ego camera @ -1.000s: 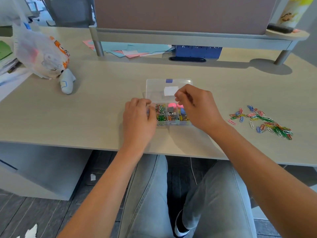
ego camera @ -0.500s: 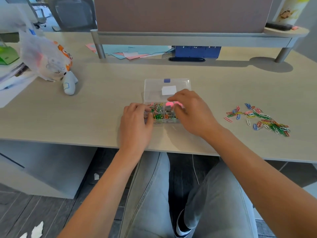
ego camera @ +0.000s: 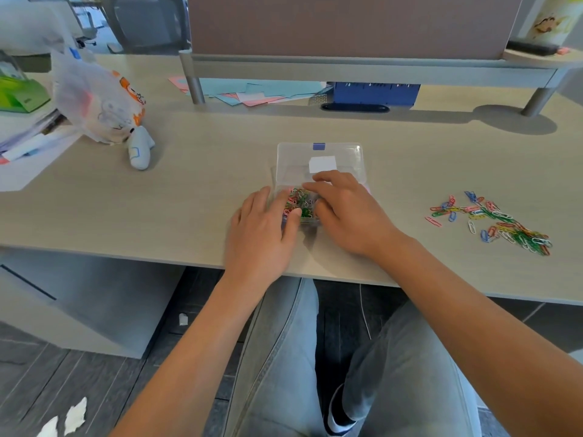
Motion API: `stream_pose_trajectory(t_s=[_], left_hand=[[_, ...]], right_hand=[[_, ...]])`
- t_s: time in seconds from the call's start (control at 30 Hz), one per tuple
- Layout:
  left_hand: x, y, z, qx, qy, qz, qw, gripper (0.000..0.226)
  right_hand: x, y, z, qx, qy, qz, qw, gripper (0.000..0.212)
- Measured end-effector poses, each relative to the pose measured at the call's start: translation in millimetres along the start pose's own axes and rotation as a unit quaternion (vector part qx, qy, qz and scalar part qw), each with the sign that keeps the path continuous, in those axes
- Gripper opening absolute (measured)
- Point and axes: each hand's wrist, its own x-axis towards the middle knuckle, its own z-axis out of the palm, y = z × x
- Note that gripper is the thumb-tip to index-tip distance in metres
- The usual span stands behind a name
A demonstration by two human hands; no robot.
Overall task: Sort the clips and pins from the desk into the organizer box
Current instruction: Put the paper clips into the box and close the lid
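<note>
Clear organizer box (ego camera: 318,159) lies open mid-desk; colourful paper clips (ego camera: 492,222) scattered well right.

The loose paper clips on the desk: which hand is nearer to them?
Right. The right hand rests on the organizer box, left of the clips; the left hand is farther, beyond the box.

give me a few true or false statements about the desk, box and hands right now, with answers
1. Both hands are at the organizer box. True: the left hand is at its left edge and the right hand lies over its right part.
2. The loose paper clips lie left of the box. False: they lie to its right.
3. The box lid is shut. False: it lies open behind the compartments.
4. Coloured clips already fill a compartment. True.
5. The right hand is picking clips from the loose pile. False: it is at the box, apart from the pile.
</note>
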Motion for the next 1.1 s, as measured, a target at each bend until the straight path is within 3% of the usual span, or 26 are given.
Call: stream_pose_trajectory(t_s=[0.43, 0.7, 0.9, 1.1], left_hand=[[2, 3, -1, 0.015, -0.027, -0.007, 0.999, 0.061], [7, 15, -7, -0.016, -0.01, 0.008, 1.0, 0.061], [23, 72, -1, -0.06, -0.022, 0.086, 0.994, 0.052], [22, 164, 28, -0.094, -0.077, 0.192, 0.974, 0.051]], right_hand=[[0, 2, -2, 0.001, -0.032, 0.0, 1.0, 0.046], [1, 6, -8, 0.007, 0.012, 0.004, 1.0, 0.037], [-43, 49, -43, -0.002, 0.118, 0.12, 0.986, 0.03], [-127, 106, -88, -0.045, 0.201, 0.267, 0.941, 0.031]])
